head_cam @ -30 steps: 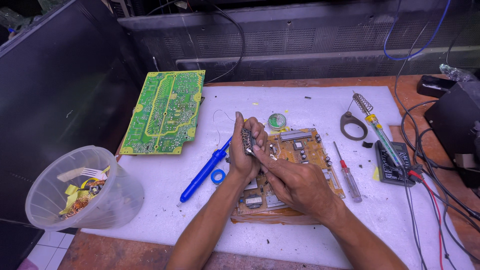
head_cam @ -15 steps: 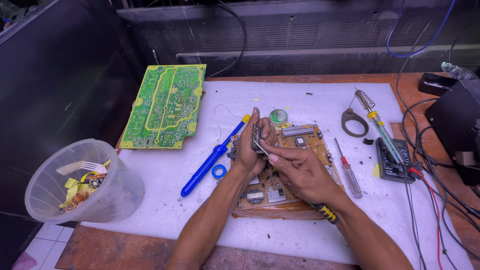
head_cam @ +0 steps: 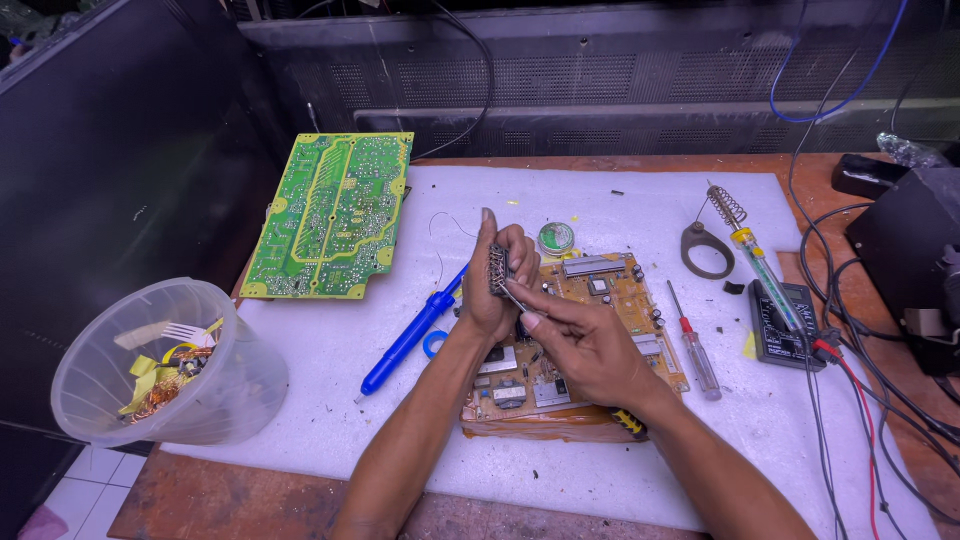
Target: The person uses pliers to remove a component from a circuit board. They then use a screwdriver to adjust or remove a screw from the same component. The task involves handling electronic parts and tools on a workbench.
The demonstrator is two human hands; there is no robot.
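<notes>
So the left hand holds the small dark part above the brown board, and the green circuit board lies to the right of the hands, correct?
Not quite. The head view shows the green circuit board to the left of the hands, by the clear plastic tub. The rest stands: the left hand holds the small dark part above the brown board.

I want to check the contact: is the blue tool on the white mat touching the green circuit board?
Apart. The head view shows bare white mat between the blue tool and the lower edge of the green circuit board.

left hand [head_cam: 497, 285] gripping, right hand [head_cam: 585, 345] pinching
</notes>
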